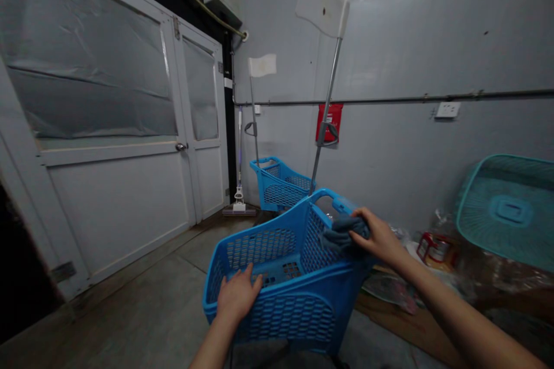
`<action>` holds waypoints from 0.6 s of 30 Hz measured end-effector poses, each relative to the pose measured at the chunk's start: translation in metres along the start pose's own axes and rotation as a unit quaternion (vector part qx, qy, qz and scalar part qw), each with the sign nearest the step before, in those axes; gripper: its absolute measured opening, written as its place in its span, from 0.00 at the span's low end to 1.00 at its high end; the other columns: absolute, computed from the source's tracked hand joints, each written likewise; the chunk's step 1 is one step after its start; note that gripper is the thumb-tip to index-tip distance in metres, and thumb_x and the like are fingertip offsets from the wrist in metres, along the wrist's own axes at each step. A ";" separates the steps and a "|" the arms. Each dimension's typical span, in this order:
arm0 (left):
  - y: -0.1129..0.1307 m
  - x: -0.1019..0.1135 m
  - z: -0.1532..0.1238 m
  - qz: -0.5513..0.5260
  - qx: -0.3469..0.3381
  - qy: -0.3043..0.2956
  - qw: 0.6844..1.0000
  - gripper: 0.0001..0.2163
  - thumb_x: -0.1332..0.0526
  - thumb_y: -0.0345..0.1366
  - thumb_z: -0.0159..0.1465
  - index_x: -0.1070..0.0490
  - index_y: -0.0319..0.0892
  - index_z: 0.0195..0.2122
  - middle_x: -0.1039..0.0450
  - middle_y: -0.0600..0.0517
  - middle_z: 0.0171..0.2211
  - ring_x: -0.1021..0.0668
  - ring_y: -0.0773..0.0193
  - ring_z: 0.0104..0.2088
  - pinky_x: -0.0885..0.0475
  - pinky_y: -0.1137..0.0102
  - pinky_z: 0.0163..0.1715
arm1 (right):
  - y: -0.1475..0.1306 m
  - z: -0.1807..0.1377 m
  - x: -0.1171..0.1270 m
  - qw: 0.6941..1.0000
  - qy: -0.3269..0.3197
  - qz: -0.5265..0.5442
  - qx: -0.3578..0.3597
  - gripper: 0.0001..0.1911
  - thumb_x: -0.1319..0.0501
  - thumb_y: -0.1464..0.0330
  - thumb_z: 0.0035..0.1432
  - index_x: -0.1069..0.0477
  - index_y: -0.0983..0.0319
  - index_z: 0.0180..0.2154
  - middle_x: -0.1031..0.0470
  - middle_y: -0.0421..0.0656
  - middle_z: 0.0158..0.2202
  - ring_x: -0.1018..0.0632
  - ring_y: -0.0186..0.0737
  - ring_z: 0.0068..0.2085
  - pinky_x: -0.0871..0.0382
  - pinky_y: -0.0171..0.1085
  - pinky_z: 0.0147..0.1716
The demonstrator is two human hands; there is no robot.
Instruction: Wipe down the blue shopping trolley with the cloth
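Note:
A blue plastic shopping cart (298, 311) with lattice sides stands right in front of me, its basket holding nothing that I can see. My left hand (237, 294) lies on the near rim with its fingers spread over the edge. My right hand (374, 233) grips a bunched grey-blue cloth (344, 233) against the cart's raised handle end, at the right. From that end rises a metal pole (331, 81) with a white flag (322, 8) on top and a grey loop partway up.
A second blue cart (281, 187) with a flag stands behind, beside a sponge mop (239, 202) against the wall. White double doors (116, 196) are on the left. A turquoise basket (511, 207), a red-labelled container (433, 249) and plastic bags lie at right.

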State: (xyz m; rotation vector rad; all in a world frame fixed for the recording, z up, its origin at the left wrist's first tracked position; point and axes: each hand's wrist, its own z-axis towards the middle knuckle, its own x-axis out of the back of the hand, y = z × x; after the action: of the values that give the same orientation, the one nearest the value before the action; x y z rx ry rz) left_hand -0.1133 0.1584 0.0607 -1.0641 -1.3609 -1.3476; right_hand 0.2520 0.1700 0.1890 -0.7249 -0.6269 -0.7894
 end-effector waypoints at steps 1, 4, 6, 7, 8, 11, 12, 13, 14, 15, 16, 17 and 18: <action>0.000 0.000 0.000 0.000 -0.001 0.001 1.000 0.29 0.57 0.49 0.65 0.39 0.38 0.62 0.28 0.38 0.54 0.29 0.49 0.57 0.42 0.49 0.57 | 0.011 -0.008 0.001 0.999 -0.036 -0.029 0.012 0.19 0.41 0.65 0.52 0.34 0.59 0.48 0.26 0.46 0.44 0.24 0.47 0.43 0.31 0.44 0.44; 0.001 -0.001 -0.001 -0.001 -0.003 0.002 1.000 0.29 0.57 0.49 0.65 0.38 0.39 0.61 0.28 0.38 0.54 0.28 0.49 0.56 0.42 0.49 0.57 | 0.032 -0.024 0.009 0.989 -0.101 -0.100 0.040 0.25 0.42 0.69 0.51 0.33 0.57 0.53 0.30 0.48 0.53 0.27 0.49 0.52 0.34 0.47 0.52; 0.001 -0.001 -0.002 -0.002 -0.002 0.002 1.000 0.29 0.57 0.49 0.65 0.38 0.38 0.61 0.27 0.38 0.53 0.28 0.48 0.55 0.42 0.48 0.57 | 0.036 -0.025 0.014 0.983 -0.120 -0.132 0.042 0.24 0.41 0.70 0.51 0.30 0.56 0.52 0.35 0.49 0.59 0.29 0.51 0.56 0.36 0.48 0.55; 0.001 -0.001 -0.002 -0.002 -0.002 0.001 1.000 0.29 0.58 0.49 0.66 0.38 0.38 0.61 0.27 0.38 0.53 0.27 0.48 0.55 0.42 0.48 0.57 | 0.035 -0.024 0.016 0.980 -0.133 -0.142 0.041 0.23 0.40 0.69 0.51 0.29 0.56 0.51 0.37 0.49 0.60 0.30 0.52 0.57 0.36 0.49 0.56; 0.002 -0.001 -0.002 -0.003 -0.003 0.001 1.000 0.29 0.58 0.49 0.66 0.39 0.38 0.61 0.27 0.38 0.53 0.27 0.48 0.55 0.42 0.47 0.57 | 0.033 -0.022 0.016 0.977 -0.146 -0.148 0.043 0.21 0.39 0.67 0.51 0.28 0.56 0.49 0.38 0.50 0.61 0.31 0.53 0.57 0.36 0.50 0.56; 0.003 -0.001 -0.002 -0.004 -0.004 0.001 1.000 0.28 0.58 0.48 0.66 0.38 0.38 0.61 0.27 0.39 0.53 0.27 0.49 0.54 0.42 0.47 0.57 | 0.019 -0.018 0.003 0.973 -0.159 -0.156 0.058 0.19 0.34 0.59 0.50 0.25 0.56 0.45 0.33 0.50 0.58 0.30 0.55 0.56 0.35 0.51 0.55; 0.003 -0.001 -0.002 -0.005 -0.003 0.001 1.000 0.28 0.58 0.48 0.66 0.38 0.38 0.61 0.27 0.39 0.53 0.26 0.49 0.54 0.42 0.47 0.57 | 0.012 -0.020 -0.006 0.974 -0.146 -0.163 0.061 0.19 0.33 0.57 0.49 0.25 0.57 0.43 0.31 0.50 0.56 0.30 0.56 0.55 0.35 0.52 0.54; 0.004 0.000 -0.002 -0.006 -0.003 0.001 1.000 0.28 0.58 0.47 0.66 0.38 0.39 0.61 0.26 0.39 0.52 0.26 0.49 0.54 0.42 0.47 0.57 | 0.004 -0.023 -0.017 0.975 -0.129 -0.170 0.060 0.19 0.32 0.57 0.49 0.25 0.58 0.42 0.30 0.51 0.53 0.29 0.56 0.54 0.34 0.52 0.53; 0.004 -0.001 -0.002 -0.005 -0.002 0.000 1.000 0.28 0.58 0.47 0.66 0.38 0.39 0.61 0.26 0.39 0.52 0.26 0.49 0.54 0.42 0.46 0.57 | -0.004 -0.028 -0.031 0.977 -0.111 -0.174 0.059 0.18 0.32 0.58 0.49 0.24 0.59 0.41 0.29 0.51 0.52 0.29 0.56 0.53 0.34 0.52 0.53; 0.004 -0.001 -0.002 -0.004 -0.004 -0.001 1.000 0.28 0.58 0.47 0.66 0.38 0.39 0.61 0.27 0.39 0.53 0.26 0.49 0.54 0.43 0.46 0.57 | -0.014 -0.034 -0.046 0.978 -0.093 -0.175 0.059 0.15 0.32 0.60 0.50 0.25 0.59 0.40 0.28 0.51 0.50 0.28 0.56 0.52 0.34 0.52 0.53; 0.004 -0.001 -0.002 -0.001 -0.004 -0.002 1.000 0.28 0.58 0.47 0.66 0.38 0.39 0.61 0.27 0.39 0.53 0.27 0.48 0.55 0.43 0.45 0.57 | -0.024 -0.040 -0.063 0.980 -0.080 -0.169 0.067 0.13 0.33 0.62 0.51 0.25 0.59 0.39 0.28 0.51 0.49 0.29 0.55 0.52 0.34 0.52 0.53; 0.003 -0.001 -0.002 0.002 -0.005 -0.004 1.000 0.28 0.58 0.47 0.66 0.39 0.38 0.61 0.28 0.39 0.55 0.29 0.48 0.57 0.44 0.45 0.57 | -0.034 -0.047 -0.080 0.982 -0.071 -0.157 0.083 0.12 0.33 0.64 0.52 0.25 0.59 0.39 0.28 0.50 0.50 0.29 0.54 0.53 0.34 0.51 0.53; 0.002 -0.002 -0.002 0.006 -0.004 -0.007 1.000 0.29 0.58 0.48 0.66 0.39 0.38 0.62 0.30 0.39 0.56 0.31 0.48 0.58 0.44 0.44 0.58 | -0.043 -0.053 -0.096 0.982 -0.064 -0.142 0.105 0.11 0.34 0.66 0.53 0.25 0.59 0.41 0.28 0.50 0.50 0.30 0.54 0.54 0.35 0.51 0.53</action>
State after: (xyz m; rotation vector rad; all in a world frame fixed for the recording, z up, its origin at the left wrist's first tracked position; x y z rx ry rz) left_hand -0.1105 0.1566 0.0594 -1.0878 -1.3594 -1.3408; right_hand 0.1761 0.1465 0.1019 -0.5006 -0.9300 -0.9263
